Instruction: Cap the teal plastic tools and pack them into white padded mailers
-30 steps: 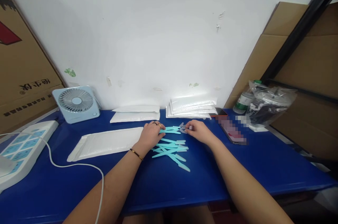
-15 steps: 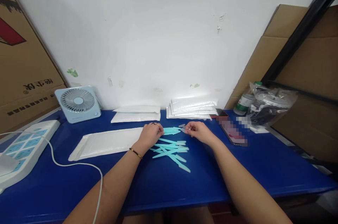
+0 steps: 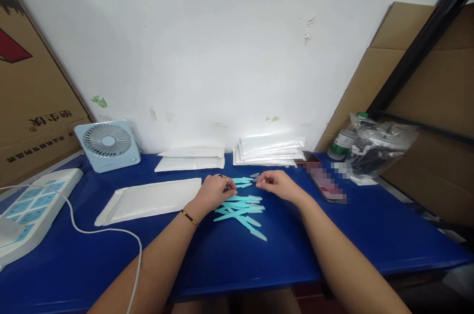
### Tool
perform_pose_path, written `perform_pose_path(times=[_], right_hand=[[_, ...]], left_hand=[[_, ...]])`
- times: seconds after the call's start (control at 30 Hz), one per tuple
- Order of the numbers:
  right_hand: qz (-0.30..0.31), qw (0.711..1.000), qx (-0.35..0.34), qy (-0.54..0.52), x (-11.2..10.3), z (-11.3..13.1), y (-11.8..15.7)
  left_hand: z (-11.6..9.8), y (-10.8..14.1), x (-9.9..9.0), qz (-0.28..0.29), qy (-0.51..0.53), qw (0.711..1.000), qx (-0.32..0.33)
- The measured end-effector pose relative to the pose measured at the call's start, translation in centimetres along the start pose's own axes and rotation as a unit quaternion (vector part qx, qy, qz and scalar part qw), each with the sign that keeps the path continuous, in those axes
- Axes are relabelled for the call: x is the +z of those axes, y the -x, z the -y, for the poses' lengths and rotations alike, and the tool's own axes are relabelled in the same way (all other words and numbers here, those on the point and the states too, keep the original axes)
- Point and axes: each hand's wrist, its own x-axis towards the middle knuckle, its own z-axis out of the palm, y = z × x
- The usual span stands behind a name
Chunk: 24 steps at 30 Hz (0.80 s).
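Observation:
Teal folding-style razors, likely eyebrow razors, lie in a loose, crossing pile [image 3: 240, 208] on the blue table, several with pale blade ends pointing right. Just behind that pile is a smaller group of teal razors [image 3: 243, 181]. My left hand [image 3: 217, 189] is over the left ends of this group, its thumb and fingers closed together; what they grip is hidden. To the right, my right hand [image 3: 274, 184] is pinched, with something small and pale barely showing at the fingertips. A small clear plastic piece [image 3: 255, 175] lies beside those fingertips.
A white padded mailer [image 3: 151, 200] lies left of my left hand. More white mailers [image 3: 190, 161] and a stack of them [image 3: 270, 152] sit by the wall. Phones [image 3: 326, 183], a bottle [image 3: 342, 143], a fan [image 3: 108, 146] and a power strip [image 3: 40, 205] with a cable stand around.
My left hand has shifted slightly right over the razors behind the pile. The clear piece that showed at my right fingertips is now mostly out of sight; that hand has barely moved.

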Motion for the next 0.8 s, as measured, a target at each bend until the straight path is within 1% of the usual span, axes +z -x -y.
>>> perform_pose_path(times=[0.07,0.1,0.23,0.37,0.47,0.57,0.8], right_hand=[[-0.068,0.995,-0.007,0.075,0.0,-0.8,-0.3],[-0.080,0.991,-0.013,0.104,0.0,-1.1,-0.5],[-0.054,0.985,-0.017,0.164,0.4,-1.5,-1.1],[-0.040,0.981,-0.014,0.191,0.4,-1.1,-0.9],[-0.034,0.982,-0.025,0.184,0.1,-0.9,-0.7],[-0.034,0.984,-0.043,0.169,0.0,-0.7,-0.5],[-0.038,0.981,-0.062,0.177,0.3,-0.2,-0.6]], left_hand=[[0.5,-0.2,0.3,-0.030,-0.039,0.999,-0.010],[0.8,-0.3,0.4,-0.038,-0.054,0.998,-0.015],[1.4,-0.7,0.7,-0.033,-0.072,0.997,-0.021],[1.2,-0.7,0.7,-0.037,-0.108,0.993,-0.004],[1.1,-0.6,0.6,-0.045,-0.121,0.992,0.002],[1.0,-0.6,0.4,-0.052,-0.109,0.993,-0.001],[0.9,-0.6,0.3,-0.049,-0.092,0.995,-0.004]])
